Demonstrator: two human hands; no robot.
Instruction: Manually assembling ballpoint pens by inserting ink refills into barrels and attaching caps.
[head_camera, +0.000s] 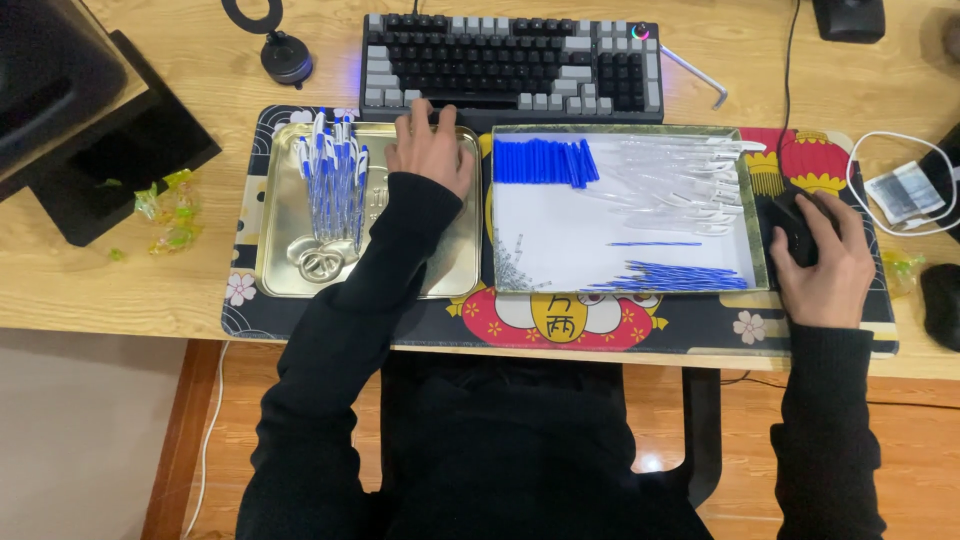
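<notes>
My left hand reaches across the metal tray, fingers spread onto the lower edge of the black and grey keyboard. It holds nothing. A black computer mouse sits under my right hand, which grips it at the right end of the patterned desk mat. The metal tray carries a row of assembled blue and white pens. The white tray between my hands holds blue pen caps, clear pen barrels, blue refills and small springs.
A black monitor stand stands at the far left with green sweet wrappers beside it. A ring-shaped stand sits behind the metal tray. White cable and a packet lie at the right. The desk's front edge runs below the mat.
</notes>
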